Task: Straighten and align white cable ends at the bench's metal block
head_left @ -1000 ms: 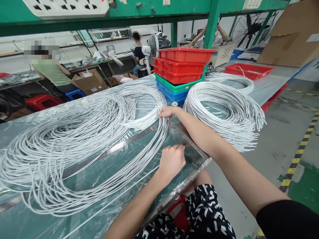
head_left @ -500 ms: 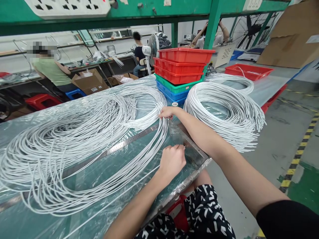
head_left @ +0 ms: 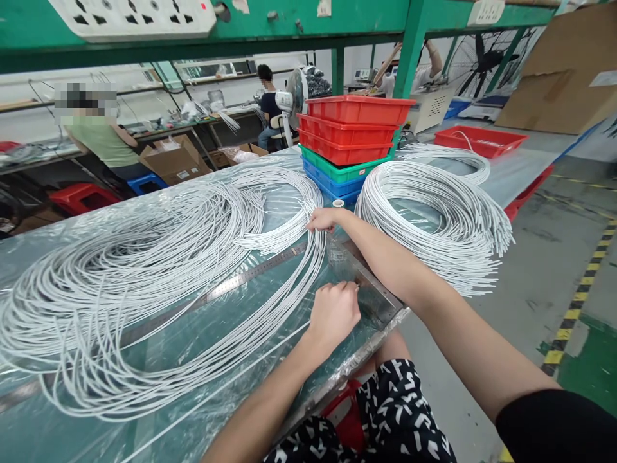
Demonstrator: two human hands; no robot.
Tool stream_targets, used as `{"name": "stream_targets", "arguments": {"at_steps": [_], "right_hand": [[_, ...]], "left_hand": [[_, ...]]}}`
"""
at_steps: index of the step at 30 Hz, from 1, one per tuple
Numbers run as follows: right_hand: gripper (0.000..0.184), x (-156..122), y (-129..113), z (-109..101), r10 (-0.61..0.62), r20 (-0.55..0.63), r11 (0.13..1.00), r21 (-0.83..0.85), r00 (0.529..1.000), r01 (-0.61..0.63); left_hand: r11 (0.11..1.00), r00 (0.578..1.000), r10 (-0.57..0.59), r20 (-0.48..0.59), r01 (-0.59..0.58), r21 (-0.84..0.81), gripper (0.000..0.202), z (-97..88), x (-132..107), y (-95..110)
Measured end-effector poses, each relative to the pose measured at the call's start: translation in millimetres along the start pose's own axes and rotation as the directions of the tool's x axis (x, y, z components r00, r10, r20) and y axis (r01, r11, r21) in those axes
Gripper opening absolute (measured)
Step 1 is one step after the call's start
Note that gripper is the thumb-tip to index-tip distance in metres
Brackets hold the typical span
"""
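Observation:
My left hand point(head_left: 335, 310) is closed in a fist low over the near corner of the table, gripping a single white cable point(head_left: 212, 391) that runs in from the lower left. A small tip shows beyond its fingers, beside a metal plate point(head_left: 380, 296). Farther away, my right hand point(head_left: 324, 220) reaches across, its fingers pinched at a loose loop of white cables point(head_left: 270, 331). What exactly lies between those fingertips is partly hidden. A long steel ruler point(head_left: 245, 275) lies under the cables, to the left of both hands.
A large heap of white cables point(head_left: 139, 257) covers the left side. A coiled bundle point(head_left: 414, 186) lies to the right, behind my right arm. Stacked red trays point(head_left: 351, 132) and blue trays point(head_left: 337, 186) stand at the back. A green shelf beam point(head_left: 270, 19) crosses overhead. Co-workers sit beyond.
Both hands hold nearly the same place and grip. The view has shifted very slightly; the cables lie as before.

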State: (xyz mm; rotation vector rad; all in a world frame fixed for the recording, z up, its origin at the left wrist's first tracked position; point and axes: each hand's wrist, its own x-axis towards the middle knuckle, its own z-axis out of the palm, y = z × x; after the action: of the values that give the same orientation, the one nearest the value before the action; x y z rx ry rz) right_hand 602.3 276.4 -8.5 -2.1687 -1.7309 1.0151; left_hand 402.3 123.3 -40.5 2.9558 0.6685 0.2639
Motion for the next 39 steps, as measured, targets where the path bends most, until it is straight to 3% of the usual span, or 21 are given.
{"name": "stream_targets", "arguments": {"at_steps": [39], "right_hand": [[0.023, -3.9, -1.4, 0.4, 0.001, 0.022, 1.0, -0.009, 1.0, -0.001]], "left_hand": [[0.999, 0.998, 0.034, -0.046, -0.033, 0.022, 0.027, 8.0, -0.8, -2.1]]}}
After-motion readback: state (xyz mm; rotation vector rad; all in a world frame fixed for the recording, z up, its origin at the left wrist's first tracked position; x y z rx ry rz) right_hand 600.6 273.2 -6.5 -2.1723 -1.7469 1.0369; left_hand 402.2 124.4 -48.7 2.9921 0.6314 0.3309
